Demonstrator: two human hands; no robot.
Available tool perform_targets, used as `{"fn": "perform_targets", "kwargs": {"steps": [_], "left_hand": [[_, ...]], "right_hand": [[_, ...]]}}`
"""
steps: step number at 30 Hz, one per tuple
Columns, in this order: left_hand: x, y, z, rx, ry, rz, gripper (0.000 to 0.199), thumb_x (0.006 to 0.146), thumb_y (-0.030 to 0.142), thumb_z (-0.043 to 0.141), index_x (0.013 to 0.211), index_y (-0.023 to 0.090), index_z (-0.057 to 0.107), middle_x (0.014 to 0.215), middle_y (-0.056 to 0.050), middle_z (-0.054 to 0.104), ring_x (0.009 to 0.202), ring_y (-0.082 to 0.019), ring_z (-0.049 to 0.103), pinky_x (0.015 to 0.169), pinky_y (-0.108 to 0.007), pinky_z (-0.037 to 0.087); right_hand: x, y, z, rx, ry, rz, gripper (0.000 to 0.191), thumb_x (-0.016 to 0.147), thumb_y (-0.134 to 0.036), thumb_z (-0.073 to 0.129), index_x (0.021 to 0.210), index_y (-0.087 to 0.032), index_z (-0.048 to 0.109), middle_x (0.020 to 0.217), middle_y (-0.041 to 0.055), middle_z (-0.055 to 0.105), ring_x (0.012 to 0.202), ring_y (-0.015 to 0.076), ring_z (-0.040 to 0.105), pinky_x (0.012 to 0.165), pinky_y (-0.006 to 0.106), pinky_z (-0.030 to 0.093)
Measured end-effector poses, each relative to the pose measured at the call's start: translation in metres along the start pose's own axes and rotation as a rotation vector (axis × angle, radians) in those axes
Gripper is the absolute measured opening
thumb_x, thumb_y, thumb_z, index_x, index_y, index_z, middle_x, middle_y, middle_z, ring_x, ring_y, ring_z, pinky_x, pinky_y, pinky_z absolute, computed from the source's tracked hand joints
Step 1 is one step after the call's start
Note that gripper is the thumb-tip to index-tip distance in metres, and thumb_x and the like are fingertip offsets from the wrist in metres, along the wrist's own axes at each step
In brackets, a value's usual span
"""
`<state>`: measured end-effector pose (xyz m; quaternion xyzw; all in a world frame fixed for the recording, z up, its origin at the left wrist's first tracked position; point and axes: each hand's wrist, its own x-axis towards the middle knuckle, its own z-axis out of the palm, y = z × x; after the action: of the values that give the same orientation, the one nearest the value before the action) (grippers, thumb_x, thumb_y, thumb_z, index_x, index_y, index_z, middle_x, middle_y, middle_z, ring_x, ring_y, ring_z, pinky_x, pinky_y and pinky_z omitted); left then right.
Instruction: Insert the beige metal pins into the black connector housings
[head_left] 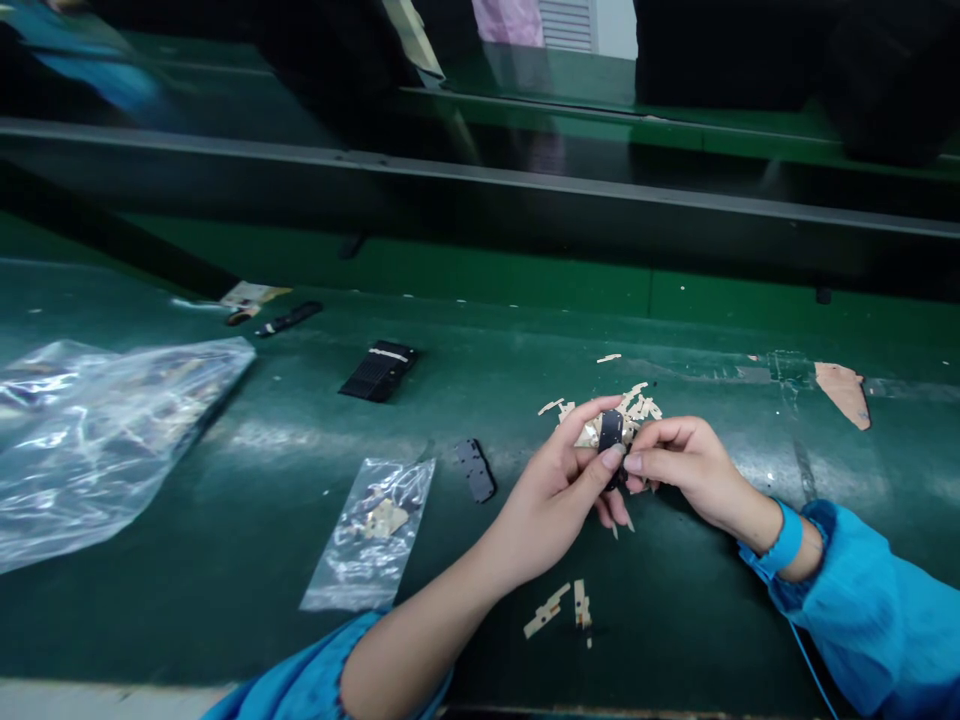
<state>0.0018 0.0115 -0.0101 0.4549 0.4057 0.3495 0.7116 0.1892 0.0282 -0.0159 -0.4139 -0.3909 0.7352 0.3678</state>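
Note:
My left hand [559, 485] is closed around a small flat black part [611, 430], thumb on its near face. At that part's right edge, my right hand [686, 465] pinches with thumb and index finger; whatever lies between these fingertips is too small to make out. Behind the hands lies a loose pile of small cream-coloured pieces [643, 405], partly hidden by the fingers. Two similar cream strips, one a slanted strip [547, 611] and the other an upright strip [581, 604], rest on the green work surface nearer me. Left of my left hand lies a similar dark flat part [476, 470].
A small clear bag [371, 535] holds cream pieces, and a large clear plastic bag [112, 430] lies at the left. Further back are a black ribbed piece [379, 371] and a black strip [290, 318]. A brown scrap [845, 392] is at right. A dark rail [480, 172] crosses behind the table.

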Motion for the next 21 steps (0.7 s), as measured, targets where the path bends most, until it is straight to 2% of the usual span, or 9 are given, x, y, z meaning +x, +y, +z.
{"fn": "perform_targets", "kwargs": {"steps": [5, 9, 12, 15, 21], "left_hand": [[0.002, 0.001, -0.004, 0.041, 0.083, -0.015, 0.052, 0.105, 0.034, 0.057, 0.152, 0.021, 0.039, 0.082, 0.001, 0.069, 0.060, -0.013, 0.071, 0.056, -0.023, 0.058], [0.000, 0.003, -0.007, 0.038, 0.064, -0.057, 0.062, 0.102, 0.023, 0.054, 0.159, 0.025, 0.031, 0.098, -0.002, 0.068, 0.067, -0.015, 0.073, 0.060, -0.027, 0.060], [-0.004, 0.004, -0.005, 0.114, 0.022, -0.044, 0.068, 0.103, 0.021, 0.050, 0.164, 0.030, 0.021, 0.100, -0.002, 0.068, 0.075, -0.016, 0.075, 0.068, -0.029, 0.060], [-0.008, 0.004, -0.003, 0.174, -0.022, -0.043, 0.062, 0.105, 0.021, 0.048, 0.163, 0.029, 0.027, 0.099, -0.003, 0.069, 0.078, -0.017, 0.075, 0.073, -0.031, 0.060], [-0.009, 0.000, -0.003, 0.213, -0.050, -0.045, 0.057, 0.104, 0.020, 0.048, 0.158, 0.028, 0.033, 0.092, -0.001, 0.067, 0.075, -0.018, 0.075, 0.073, -0.033, 0.059]], "right_hand": [[0.003, 0.004, -0.002, -0.012, 0.129, -0.033, 0.016, 0.071, -0.030, 0.086, 0.066, -0.018, 0.077, 0.060, 0.0006, 0.071, 0.052, 0.0107, 0.055, 0.050, 0.023, 0.041], [0.005, 0.006, -0.002, -0.040, 0.274, -0.080, 0.016, 0.070, -0.031, 0.085, 0.065, -0.018, 0.077, 0.057, -0.0001, 0.069, 0.047, 0.0095, 0.052, 0.046, 0.022, 0.042], [0.005, 0.006, 0.000, -0.072, 0.308, -0.079, 0.018, 0.072, -0.033, 0.084, 0.067, -0.018, 0.077, 0.059, 0.0017, 0.072, 0.047, 0.0108, 0.057, 0.046, 0.022, 0.046], [0.004, 0.005, 0.002, -0.107, 0.324, -0.064, 0.018, 0.071, -0.034, 0.083, 0.069, -0.018, 0.076, 0.058, 0.0016, 0.072, 0.048, 0.0119, 0.059, 0.046, 0.023, 0.048], [0.003, 0.007, 0.003, -0.125, 0.332, -0.069, 0.020, 0.071, -0.034, 0.084, 0.068, -0.018, 0.072, 0.058, -0.0010, 0.068, 0.046, 0.0105, 0.058, 0.045, 0.023, 0.049]]}}
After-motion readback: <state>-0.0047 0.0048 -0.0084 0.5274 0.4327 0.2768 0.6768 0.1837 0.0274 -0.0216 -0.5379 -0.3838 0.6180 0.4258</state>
